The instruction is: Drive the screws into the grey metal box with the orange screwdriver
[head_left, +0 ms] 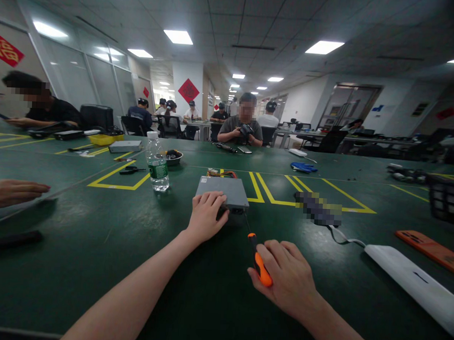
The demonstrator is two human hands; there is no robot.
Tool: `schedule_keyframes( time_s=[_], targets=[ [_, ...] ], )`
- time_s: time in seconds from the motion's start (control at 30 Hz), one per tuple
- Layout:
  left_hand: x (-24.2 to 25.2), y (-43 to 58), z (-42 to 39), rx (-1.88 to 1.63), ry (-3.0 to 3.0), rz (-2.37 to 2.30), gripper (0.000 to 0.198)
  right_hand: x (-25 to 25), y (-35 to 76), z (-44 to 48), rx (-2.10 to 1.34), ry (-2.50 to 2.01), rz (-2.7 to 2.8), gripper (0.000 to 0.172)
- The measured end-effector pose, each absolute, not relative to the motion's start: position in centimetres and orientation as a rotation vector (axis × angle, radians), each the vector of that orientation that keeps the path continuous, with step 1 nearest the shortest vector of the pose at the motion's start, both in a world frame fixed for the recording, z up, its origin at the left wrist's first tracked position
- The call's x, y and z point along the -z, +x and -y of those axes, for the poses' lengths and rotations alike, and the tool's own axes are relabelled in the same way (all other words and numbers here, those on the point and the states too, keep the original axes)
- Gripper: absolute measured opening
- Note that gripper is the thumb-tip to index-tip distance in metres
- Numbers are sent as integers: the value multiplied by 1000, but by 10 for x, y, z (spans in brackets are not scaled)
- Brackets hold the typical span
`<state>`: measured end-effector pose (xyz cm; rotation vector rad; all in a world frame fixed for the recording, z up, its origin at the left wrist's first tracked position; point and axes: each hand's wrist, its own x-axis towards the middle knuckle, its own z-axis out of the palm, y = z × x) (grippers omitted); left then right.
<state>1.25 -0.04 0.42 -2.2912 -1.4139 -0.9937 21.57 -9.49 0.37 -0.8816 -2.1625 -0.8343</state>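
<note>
A grey metal computer power supply (pixel 231 189) lies on the green table, its bundle of coloured wires (pixel 222 174) at the far side. My left hand (pixel 207 216) grips its near left corner, fingers over the top and thumb at the front face. In my right hand (pixel 284 275) is an orange and black screwdriver (pixel 261 266), fingers wrapped round the handle. Its thin shaft slants up and away, with the tip at the near right corner of the power supply. Whether the tip sits in a screw is too small to tell.
A water bottle (pixel 158 167) stands left of the power supply, before a small bowl (pixel 174 157). Rightward lie a white power strip (pixel 413 283), an orange phone (pixel 432 249) and blue gloves (pixel 303 167). Another person's hand (pixel 15 193) enters at left; a person (pixel 242 128) sits opposite.
</note>
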Motion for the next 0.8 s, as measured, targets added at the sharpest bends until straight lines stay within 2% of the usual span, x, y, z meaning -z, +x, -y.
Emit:
schedule_keyframes(
  time_s=[0.2,0.37,0.57,0.8],
  targets=[
    [-5,12,1,989,-2295,1418,29,-2,215,93,749,-791,2208,24],
    [-5,13,1,984,-2294,1415,29,-4,216,92,694,-704,2178,13],
    [-5,14,1,994,-2291,1407,28,-4,218,95,559,-736,2269,26],
    [-5,13,1,991,-2298,1411,27,-3,219,94,747,-712,2233,19]
  ],
)
